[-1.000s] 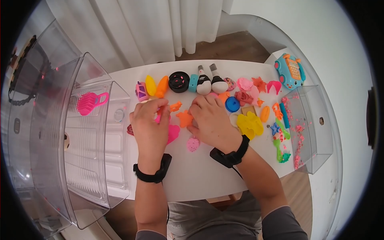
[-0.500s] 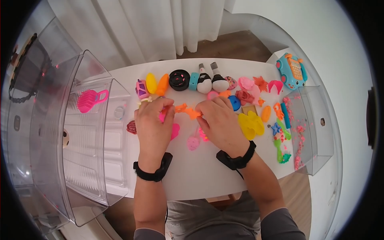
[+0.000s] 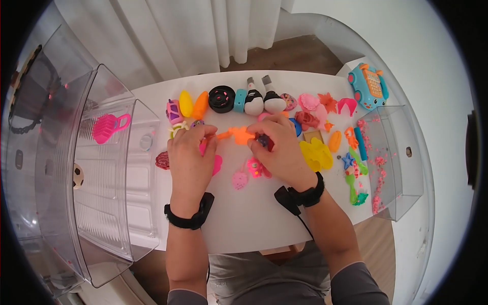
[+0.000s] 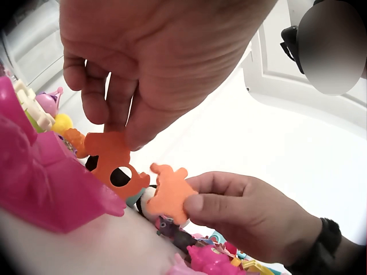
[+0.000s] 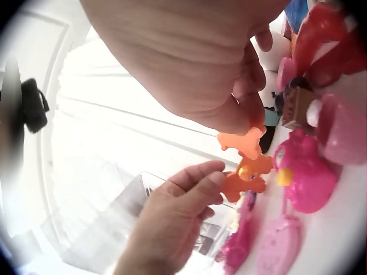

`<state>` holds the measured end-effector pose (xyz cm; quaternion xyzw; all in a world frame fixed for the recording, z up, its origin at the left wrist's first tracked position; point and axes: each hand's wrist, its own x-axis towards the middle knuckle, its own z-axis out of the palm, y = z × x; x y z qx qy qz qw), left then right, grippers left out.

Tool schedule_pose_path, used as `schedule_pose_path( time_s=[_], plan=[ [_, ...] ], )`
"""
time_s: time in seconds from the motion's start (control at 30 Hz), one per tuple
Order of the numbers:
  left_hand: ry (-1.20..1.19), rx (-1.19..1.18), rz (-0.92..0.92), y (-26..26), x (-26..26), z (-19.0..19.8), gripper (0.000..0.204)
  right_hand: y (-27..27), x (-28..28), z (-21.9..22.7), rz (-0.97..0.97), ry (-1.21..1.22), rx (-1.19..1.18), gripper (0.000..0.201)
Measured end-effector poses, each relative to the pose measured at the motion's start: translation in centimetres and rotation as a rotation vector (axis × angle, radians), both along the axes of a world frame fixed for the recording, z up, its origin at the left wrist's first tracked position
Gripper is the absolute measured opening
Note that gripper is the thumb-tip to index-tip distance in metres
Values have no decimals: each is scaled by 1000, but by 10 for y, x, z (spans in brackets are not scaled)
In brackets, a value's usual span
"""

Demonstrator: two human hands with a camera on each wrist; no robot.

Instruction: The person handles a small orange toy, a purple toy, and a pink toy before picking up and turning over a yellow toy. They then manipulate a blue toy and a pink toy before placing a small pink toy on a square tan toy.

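Note:
My left hand (image 3: 192,160) pinches a flat orange toy piece with a round hole (image 4: 112,154) between thumb and fingertips. Opposite it, my right hand (image 3: 283,152) pinches a second flat orange piece with an animal-like outline (image 4: 171,195). Both pieces are held up over the white table (image 3: 239,218), their edges close together and overlapping in the right wrist view. Below the left hand lies a bright pink plastic toy (image 4: 51,172), partly hidden by that hand in the head view. Near the right hand are a bright pink toy with a yellow part (image 5: 309,177) and a pale pink oval toy (image 3: 240,180).
Along the table's back stand a black round toy (image 3: 221,99), a teal block (image 3: 240,100) and two black-and-white toys. Yellow (image 3: 316,154) and pink toys crowd the right. Clear bins flank the table, the left one holding a pink basket-like toy (image 3: 109,128). A toy phone (image 3: 368,87) sits back right.
The right hand has lifted its orange piece from near the table and brought it beside the left hand's piece. Toys beneath the right hand have come into view.

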<state>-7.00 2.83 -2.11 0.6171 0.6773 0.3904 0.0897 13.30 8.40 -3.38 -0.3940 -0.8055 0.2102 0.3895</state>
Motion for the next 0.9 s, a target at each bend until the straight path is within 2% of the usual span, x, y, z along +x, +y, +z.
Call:
schedule_pose_path(
  time_s=[0.03, 0.07, 0.13, 0.23, 0.47, 0.53, 0.57, 0.63, 0.67, 0.73, 0.9],
  plan=[
    [12, -10, 3, 0, 0, 0, 14, -1, 0, 2, -14, 63, -105, 21],
    [12, -8, 2, 0, 0, 0, 14, -1, 1, 2, -14, 63, -104, 21],
    [11, -11, -4, 0, -1, -1, 15, -2, 2, 1, 39, 311, -444, 19],
    [6, -3, -7, 0, -1, -2, 15, -4, 4, 12, 51, 304, -535, 19],
    [23, -21, 1, 0, -1, -2, 16, -3, 3, 11, 14, 263, -541, 19],
    [4, -1, -1, 0, -1, -2, 17, -1, 2, 7, 38, 98, -291, 17],
    [4, -2, -2, 0, -2, -3, 17, 0, 2, 6, 37, 98, -292, 17],
    [15, -5, -8, 0, -3, -5, 17, 1, 0, 1, 41, -34, -98, 17],
    [15, -9, -9, 0, -3, -5, 17, 1, -1, -2, 40, -34, -102, 17],
    [37, -37, 2, 0, -3, -2, 16, 3, -2, -7, 46, -117, 61, 19],
    [29, -46, 2, 0, -2, 0, 17, 5, -3, -9, 2, -129, 125, 19]
  ],
)
